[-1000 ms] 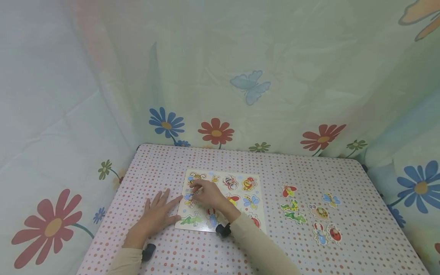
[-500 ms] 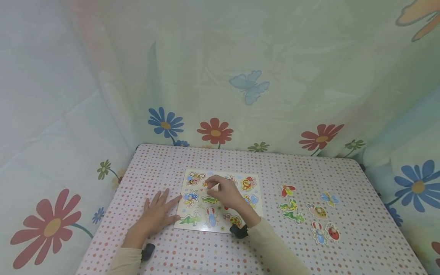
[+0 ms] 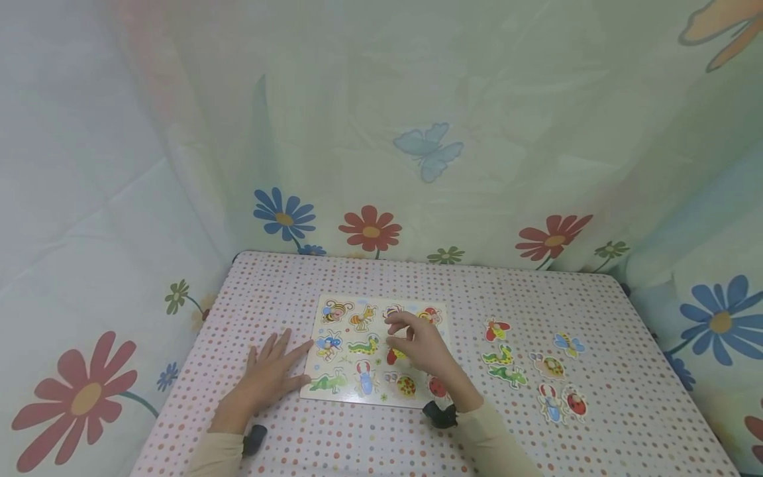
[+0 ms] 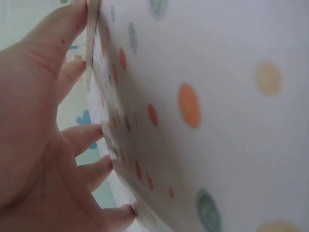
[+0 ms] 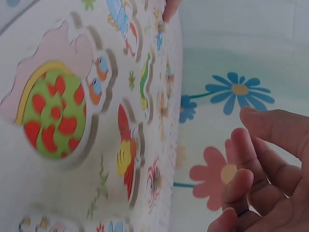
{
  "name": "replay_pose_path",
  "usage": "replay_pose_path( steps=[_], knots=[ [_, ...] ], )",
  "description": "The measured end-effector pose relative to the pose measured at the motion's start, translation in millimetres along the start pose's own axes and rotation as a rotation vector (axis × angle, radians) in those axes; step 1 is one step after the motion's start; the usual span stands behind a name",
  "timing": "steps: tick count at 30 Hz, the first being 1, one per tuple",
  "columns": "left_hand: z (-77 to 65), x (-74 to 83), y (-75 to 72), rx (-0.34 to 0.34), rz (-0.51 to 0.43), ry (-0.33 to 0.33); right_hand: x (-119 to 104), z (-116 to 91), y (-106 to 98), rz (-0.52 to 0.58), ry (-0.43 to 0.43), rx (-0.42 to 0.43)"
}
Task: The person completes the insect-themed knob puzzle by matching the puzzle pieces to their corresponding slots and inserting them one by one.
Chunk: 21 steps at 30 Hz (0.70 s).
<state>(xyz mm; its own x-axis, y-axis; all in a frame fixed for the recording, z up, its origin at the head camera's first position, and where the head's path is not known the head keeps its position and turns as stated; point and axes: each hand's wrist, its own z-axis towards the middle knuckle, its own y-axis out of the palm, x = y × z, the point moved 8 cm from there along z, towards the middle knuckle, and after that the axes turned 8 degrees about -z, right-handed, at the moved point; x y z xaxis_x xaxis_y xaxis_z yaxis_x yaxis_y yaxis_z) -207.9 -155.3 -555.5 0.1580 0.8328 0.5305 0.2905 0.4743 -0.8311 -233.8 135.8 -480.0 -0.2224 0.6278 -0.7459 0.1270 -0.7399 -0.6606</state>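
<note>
Above the puzzle board [image 3: 353,374] on the dotted table [image 3: 334,437], the right hand [image 3: 424,343] has shifted from left to right of centre, fingers loosely curled. The left hand [image 3: 265,379], fingers spread, stays at the board's left edge.

Both hands [image 4: 43,121] [image 5: 270,193] cut off at wrist-view edges

On the table [image 3: 286,281], the puzzle board [image 3: 379,385] has the left hand [image 3: 267,375] at its left edge, the right hand [image 3: 422,343] above it. Rightward, a caterpillar piece [image 3: 498,356] lies behind a grasshopper piece [image 3: 509,376]; farther right, a snail piece [image 3: 550,366] lies behind a stag beetle piece [image 3: 552,405] and ladybug piece [image 3: 576,403].
</note>
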Motion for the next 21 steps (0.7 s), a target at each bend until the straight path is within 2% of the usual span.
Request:
replay_pose_path(
  steps=[7,14,21],
  knots=[
    [0.4,0.4,-0.4,0.002,-0.002,-0.003,18.3,-8.2,-23.3,-0.011,0.034,0.062],
    [-0.1,0.1,-0.8,0.001,-0.003,-0.003,34.5,-22.1,-50.6,-0.019,0.01,0.132],
    [0.0,0.2,-1.2,0.005,-0.01,0.007,63.8,-43.9,-77.9,-0.096,0.079,0.18]
  ],
)
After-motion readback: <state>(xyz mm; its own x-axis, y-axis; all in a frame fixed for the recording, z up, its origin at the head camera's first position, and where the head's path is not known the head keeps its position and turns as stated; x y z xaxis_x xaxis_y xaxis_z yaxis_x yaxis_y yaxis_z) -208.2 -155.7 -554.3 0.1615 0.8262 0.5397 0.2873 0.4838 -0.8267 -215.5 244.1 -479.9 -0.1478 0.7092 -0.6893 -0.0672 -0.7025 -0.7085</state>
